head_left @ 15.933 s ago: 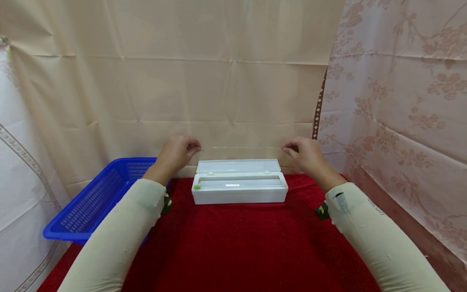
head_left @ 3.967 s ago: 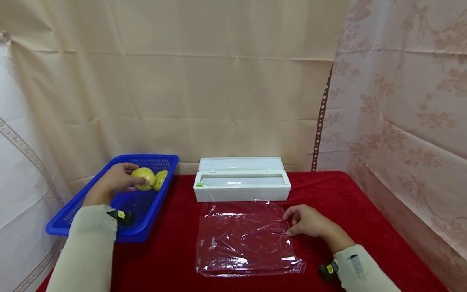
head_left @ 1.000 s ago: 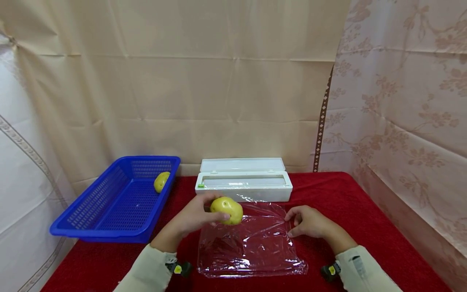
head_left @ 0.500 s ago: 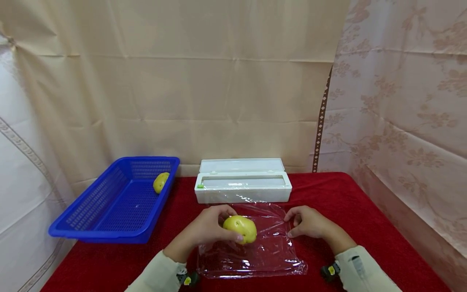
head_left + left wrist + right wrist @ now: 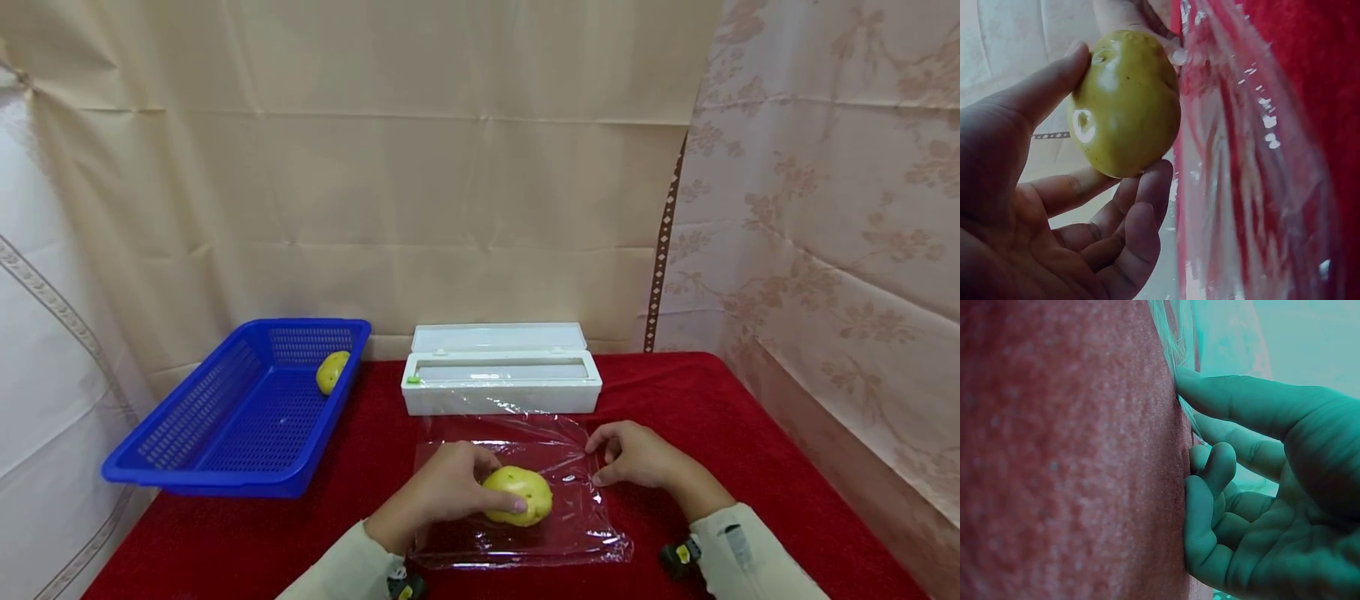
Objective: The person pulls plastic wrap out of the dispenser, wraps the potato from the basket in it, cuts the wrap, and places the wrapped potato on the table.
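Note:
My left hand holds a yellow potato low over the cling film in the head view. The left wrist view shows the potato between thumb and fingers, with the crinkled film beside it. The clear cling film lies spread on the red cloth. At its right edge rests my right hand, thumb and index fingertips apart on the film. In the right wrist view the thumb presses at the film's edge and the other fingers curl loosely by the cloth.
Behind the film stands a white cling film dispenser, lid raised, a green slider at its left end; the film overlaps its front. To the left is a blue plastic basket with another potato inside. Curtains hang behind and beside the table.
Earlier, my left hand took the potato from the basket. Over the last second it has moved right and down toward the film's middle. My right hand has stayed at the film's edge.

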Demonstrator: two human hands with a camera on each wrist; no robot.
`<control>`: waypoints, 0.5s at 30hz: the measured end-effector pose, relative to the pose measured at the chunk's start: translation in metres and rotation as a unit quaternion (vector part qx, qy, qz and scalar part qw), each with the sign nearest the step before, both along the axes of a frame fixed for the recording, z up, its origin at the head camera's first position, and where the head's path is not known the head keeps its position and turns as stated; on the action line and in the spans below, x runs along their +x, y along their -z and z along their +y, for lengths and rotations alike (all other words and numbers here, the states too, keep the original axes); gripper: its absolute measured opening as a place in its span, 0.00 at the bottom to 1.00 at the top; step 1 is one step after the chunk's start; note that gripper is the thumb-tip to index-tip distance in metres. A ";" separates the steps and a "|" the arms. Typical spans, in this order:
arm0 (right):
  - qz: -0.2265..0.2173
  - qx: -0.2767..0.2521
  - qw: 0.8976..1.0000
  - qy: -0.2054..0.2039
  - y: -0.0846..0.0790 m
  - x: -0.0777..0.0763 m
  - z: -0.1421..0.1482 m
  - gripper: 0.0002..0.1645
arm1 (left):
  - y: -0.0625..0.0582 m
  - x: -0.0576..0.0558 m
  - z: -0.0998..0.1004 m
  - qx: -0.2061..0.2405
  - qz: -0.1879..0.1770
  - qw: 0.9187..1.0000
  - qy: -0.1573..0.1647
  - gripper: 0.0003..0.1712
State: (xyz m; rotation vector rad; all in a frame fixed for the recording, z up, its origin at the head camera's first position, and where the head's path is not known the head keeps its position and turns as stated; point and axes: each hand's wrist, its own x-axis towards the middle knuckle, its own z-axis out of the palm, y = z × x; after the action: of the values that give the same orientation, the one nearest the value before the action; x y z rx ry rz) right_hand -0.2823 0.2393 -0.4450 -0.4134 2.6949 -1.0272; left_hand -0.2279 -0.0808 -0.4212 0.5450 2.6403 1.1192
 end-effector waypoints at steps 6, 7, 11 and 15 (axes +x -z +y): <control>0.004 0.000 1.000 0.000 0.000 0.000 0.000 0.22 | 0.006 0.003 0.007 -0.016 -0.010 1.000 -0.008 0.26; 0.005 0.001 1.000 -0.002 0.000 0.000 0.000 0.22 | 0.006 0.004 0.007 -0.018 -0.011 1.000 -0.008 0.25; 0.009 -0.001 1.000 -0.009 0.001 0.000 0.001 0.22 | 0.007 0.004 0.007 -0.022 -0.017 1.000 -0.007 0.25; 0.006 -0.005 1.000 -0.008 0.002 -0.001 0.001 0.22 | 0.009 0.002 0.007 -0.026 -0.022 0.999 -0.011 0.28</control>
State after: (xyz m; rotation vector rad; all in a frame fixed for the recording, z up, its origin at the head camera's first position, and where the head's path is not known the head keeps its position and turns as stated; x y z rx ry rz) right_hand -0.2830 0.2405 -0.4468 -0.4436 2.6938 -1.0362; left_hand -0.2262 -0.0738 -0.4298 0.4761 2.6373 1.0522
